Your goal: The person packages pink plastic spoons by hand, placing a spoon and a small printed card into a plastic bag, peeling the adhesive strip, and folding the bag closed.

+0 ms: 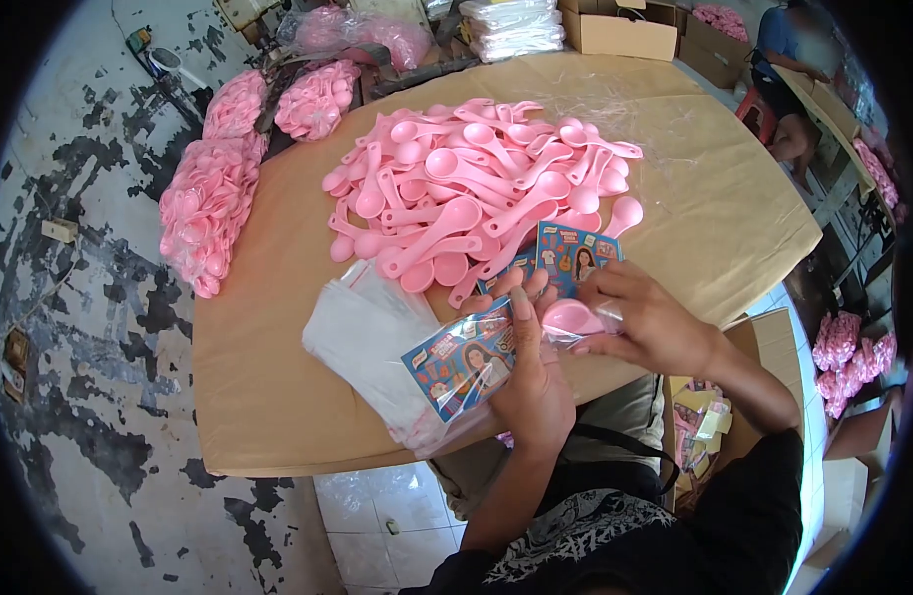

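My left hand [534, 387] is closed on a blue printed card [462, 361] that shines under clear plastic. A pink measuring spoon [571, 318] lies with its bowl between my two hands, clear film around it. My right hand [660, 322] pinches the clear plastic bag [609, 319] at the bowl's right edge. Just beyond my fingers, more blue cards [573, 253] rest against a large heap of pink spoons [476, 178]. To the left of my left hand, a stack of flat clear bags [362, 332] lies on the table.
Brown paper covers the table [278, 387]. Bundles of bagged pink spoons [213, 208] line its left edge. At the back stand white packs [513, 28] and a cardboard box [620, 30]. An open carton [764, 347] is by my right arm; a person [793, 59] sits far right.
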Demonstrator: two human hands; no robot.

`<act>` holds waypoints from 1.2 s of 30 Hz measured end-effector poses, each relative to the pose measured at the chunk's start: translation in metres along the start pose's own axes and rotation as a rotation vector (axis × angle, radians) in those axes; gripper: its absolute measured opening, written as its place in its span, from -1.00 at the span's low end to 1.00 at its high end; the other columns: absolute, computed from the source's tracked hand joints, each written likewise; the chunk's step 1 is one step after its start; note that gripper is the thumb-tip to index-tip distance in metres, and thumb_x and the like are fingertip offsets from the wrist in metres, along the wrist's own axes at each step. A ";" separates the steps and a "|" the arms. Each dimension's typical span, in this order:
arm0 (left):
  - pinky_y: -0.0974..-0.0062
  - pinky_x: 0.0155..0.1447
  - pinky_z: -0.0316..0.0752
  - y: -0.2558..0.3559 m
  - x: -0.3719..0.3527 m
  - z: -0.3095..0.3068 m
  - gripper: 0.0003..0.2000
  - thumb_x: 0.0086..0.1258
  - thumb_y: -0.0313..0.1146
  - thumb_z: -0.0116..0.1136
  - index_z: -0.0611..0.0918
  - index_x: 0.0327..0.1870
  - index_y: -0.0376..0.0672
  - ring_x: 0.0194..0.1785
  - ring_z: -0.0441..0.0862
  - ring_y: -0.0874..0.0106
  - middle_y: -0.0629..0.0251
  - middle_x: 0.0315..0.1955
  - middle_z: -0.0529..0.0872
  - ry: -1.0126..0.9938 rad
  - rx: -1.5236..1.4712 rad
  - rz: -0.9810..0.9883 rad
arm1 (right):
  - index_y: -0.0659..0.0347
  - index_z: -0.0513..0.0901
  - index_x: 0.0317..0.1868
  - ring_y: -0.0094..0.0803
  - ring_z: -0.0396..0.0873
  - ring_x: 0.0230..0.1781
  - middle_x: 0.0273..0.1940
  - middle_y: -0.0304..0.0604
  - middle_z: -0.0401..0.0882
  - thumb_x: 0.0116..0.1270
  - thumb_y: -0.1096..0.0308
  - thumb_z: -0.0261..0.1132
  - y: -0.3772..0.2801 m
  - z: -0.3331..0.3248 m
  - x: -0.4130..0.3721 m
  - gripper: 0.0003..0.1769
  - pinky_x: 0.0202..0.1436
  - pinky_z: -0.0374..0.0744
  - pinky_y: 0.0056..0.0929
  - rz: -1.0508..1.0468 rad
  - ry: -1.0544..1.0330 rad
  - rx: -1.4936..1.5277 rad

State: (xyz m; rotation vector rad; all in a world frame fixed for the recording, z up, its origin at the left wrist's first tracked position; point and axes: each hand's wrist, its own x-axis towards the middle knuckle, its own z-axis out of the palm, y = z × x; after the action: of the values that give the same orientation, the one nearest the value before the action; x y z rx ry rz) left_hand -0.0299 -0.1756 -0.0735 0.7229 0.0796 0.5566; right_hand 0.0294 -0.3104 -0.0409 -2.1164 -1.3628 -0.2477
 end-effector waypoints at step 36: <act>0.09 0.52 0.09 -0.007 -0.007 -0.015 -0.51 0.48 -0.45 0.03 0.17 0.35 0.09 0.49 0.14 0.07 0.08 0.46 0.14 -0.282 -0.133 0.110 | 0.42 0.63 -0.22 -0.59 0.55 -0.27 -0.34 -0.18 0.63 0.36 0.46 0.27 -0.006 -0.081 0.013 -0.86 -0.13 0.54 -0.56 0.292 0.039 0.458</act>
State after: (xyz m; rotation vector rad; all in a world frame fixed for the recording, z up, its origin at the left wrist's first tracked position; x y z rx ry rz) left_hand -0.0367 -0.1739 -0.0901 0.6723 -0.2586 0.5544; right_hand 0.0427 -0.3458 0.0323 -1.8733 -0.9587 0.1318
